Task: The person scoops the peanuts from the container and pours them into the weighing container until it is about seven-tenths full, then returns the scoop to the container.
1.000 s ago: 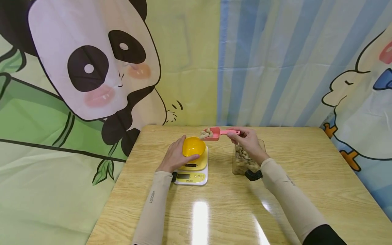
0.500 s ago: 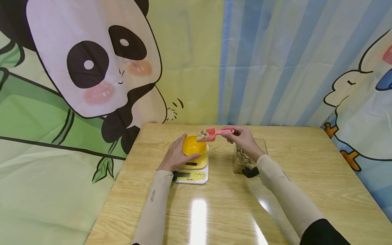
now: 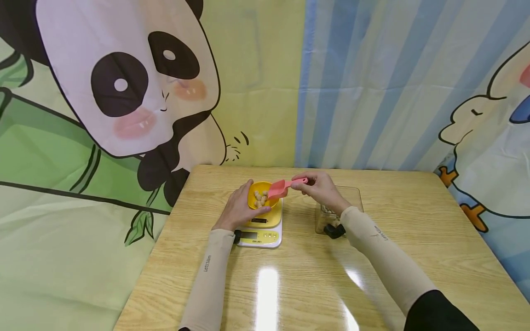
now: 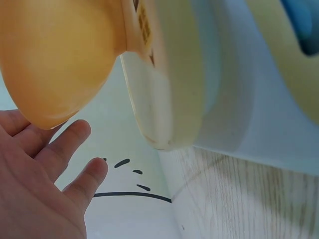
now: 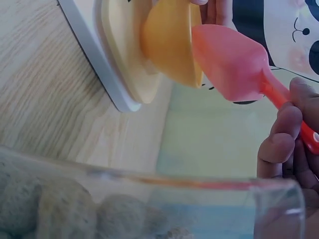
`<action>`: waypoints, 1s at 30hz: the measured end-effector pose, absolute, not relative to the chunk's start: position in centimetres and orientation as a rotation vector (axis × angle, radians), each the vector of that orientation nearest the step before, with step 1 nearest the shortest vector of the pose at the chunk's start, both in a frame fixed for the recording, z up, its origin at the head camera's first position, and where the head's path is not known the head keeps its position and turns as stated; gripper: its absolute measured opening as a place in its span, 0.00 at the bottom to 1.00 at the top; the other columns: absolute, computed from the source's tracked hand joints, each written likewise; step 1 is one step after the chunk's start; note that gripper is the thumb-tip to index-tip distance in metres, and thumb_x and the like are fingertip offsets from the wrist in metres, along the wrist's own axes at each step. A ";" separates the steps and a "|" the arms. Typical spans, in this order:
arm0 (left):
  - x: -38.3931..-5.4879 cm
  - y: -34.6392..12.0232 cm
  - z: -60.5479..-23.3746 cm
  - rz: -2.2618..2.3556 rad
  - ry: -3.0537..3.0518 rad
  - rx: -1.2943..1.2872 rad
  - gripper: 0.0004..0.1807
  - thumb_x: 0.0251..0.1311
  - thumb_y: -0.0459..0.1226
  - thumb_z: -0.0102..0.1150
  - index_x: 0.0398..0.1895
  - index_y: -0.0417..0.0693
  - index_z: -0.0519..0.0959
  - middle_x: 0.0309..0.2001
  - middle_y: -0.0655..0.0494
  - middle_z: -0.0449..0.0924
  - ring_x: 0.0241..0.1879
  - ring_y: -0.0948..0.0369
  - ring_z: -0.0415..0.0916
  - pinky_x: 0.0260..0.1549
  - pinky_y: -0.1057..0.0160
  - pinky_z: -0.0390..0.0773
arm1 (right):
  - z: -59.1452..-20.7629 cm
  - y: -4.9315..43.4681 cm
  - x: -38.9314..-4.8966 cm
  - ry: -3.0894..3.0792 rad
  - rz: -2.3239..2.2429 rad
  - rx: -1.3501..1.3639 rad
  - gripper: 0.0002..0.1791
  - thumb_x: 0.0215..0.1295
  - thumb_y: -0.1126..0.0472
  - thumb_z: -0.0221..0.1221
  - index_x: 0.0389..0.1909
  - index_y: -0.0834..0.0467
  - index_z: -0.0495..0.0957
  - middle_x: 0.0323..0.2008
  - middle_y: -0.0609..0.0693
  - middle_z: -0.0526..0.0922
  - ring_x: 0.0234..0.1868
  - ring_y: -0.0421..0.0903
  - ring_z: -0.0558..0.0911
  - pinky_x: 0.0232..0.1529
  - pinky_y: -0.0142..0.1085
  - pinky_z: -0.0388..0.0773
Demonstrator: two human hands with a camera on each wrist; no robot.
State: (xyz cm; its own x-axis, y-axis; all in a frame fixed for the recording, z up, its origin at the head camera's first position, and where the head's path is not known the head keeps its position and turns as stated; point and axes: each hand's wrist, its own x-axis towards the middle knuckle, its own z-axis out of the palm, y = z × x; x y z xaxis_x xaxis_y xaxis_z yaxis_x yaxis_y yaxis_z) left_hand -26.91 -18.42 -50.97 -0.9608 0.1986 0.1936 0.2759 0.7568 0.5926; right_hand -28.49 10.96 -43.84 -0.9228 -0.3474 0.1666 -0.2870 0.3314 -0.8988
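Note:
My left hand (image 3: 237, 209) grips a small yellow bowl (image 3: 260, 185) between thumb and fingers, tilting it slightly on a yellow-and-white kitchen scale (image 3: 271, 225). Several unshelled peanuts (image 3: 260, 199) lie inside the bowl. With its handle pinched by my right hand (image 3: 319, 187), a pink scoop (image 3: 277, 189) tips down over the bowl's right rim. In the right wrist view the scoop (image 5: 232, 62) meets the rim of the bowl (image 5: 172, 45). The left wrist view has the left hand's fingers (image 4: 75, 139) beside the bowl's underside.
A clear plastic box (image 3: 351, 195) holding more peanuts stands right of the scale, partly under the right forearm. All of this is on a wooden table (image 3: 306, 276). A printed curtain (image 3: 269, 92) hangs behind the table's far edge.
My right hand has moved left and tilted the scoop down. The peanuts that were in the scoop now lie in the bowl. The left hand has kept its place on the bowl.

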 end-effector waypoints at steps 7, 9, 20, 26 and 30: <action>-26.8 -18.4 -50.9 -0.957 -2.844 -0.390 0.67 0.44 0.75 0.65 0.81 0.49 0.52 0.76 0.49 0.60 0.72 0.45 0.61 0.70 0.40 0.60 | -43.2 11.6 -28.2 2.529 -1.692 -0.633 0.21 0.65 0.46 0.68 0.52 0.55 0.86 0.32 0.55 0.82 0.28 0.52 0.75 0.24 0.35 0.73; -26.8 -18.4 -50.8 -0.948 -2.848 -0.389 0.68 0.44 0.76 0.64 0.81 0.49 0.51 0.76 0.49 0.60 0.72 0.45 0.60 0.70 0.40 0.60 | -43.2 12.0 -28.1 2.527 -1.694 -0.642 0.21 0.65 0.46 0.68 0.53 0.55 0.86 0.31 0.55 0.81 0.28 0.53 0.75 0.24 0.35 0.72; -26.7 -18.4 -50.6 -0.925 -2.871 -0.393 0.67 0.45 0.76 0.63 0.82 0.50 0.50 0.78 0.50 0.57 0.73 0.45 0.58 0.71 0.41 0.58 | -42.9 14.6 -27.1 2.491 -1.761 -0.566 0.23 0.67 0.46 0.66 0.57 0.53 0.83 0.34 0.60 0.80 0.31 0.63 0.73 0.23 0.43 0.73; -26.7 -18.4 -50.6 -0.944 -2.862 -0.405 0.67 0.45 0.74 0.65 0.82 0.48 0.50 0.78 0.50 0.58 0.73 0.45 0.58 0.71 0.41 0.58 | -43.0 16.9 -26.4 2.471 -1.869 -0.505 0.22 0.67 0.48 0.66 0.58 0.53 0.83 0.36 0.60 0.80 0.33 0.60 0.75 0.30 0.41 0.77; -26.8 -18.4 -50.6 -0.936 -2.864 -0.406 0.67 0.46 0.72 0.67 0.82 0.48 0.50 0.78 0.50 0.57 0.74 0.46 0.57 0.72 0.42 0.58 | -43.3 18.9 -25.8 2.471 -1.924 -0.466 0.22 0.67 0.48 0.66 0.58 0.53 0.83 0.33 0.57 0.80 0.30 0.53 0.73 0.29 0.39 0.74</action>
